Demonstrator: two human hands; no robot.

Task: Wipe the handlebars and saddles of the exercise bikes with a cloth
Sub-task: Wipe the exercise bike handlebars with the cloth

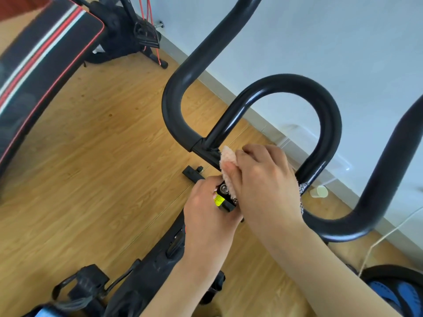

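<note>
Black curved handlebars (320, 106) of an exercise bike fill the middle of the view, with a central loop and two outer bends. My right hand (263, 179) grips a peach fluffy cloth (229, 161) and presses it on the centre of the bars where the loop joins. My left hand (206, 216) curls round the black handlebar clamp (223, 200) with a yellow sticker, just below the cloth. The saddle is not in view.
A second exercise bike (128, 30) stands at the far left by the wall. A black padded bench (39, 65) with red and white stripes lies at the left. A paper cup (319, 192) sits on the wooden floor by the skirting. A pedal (84, 284) is at the bottom left.
</note>
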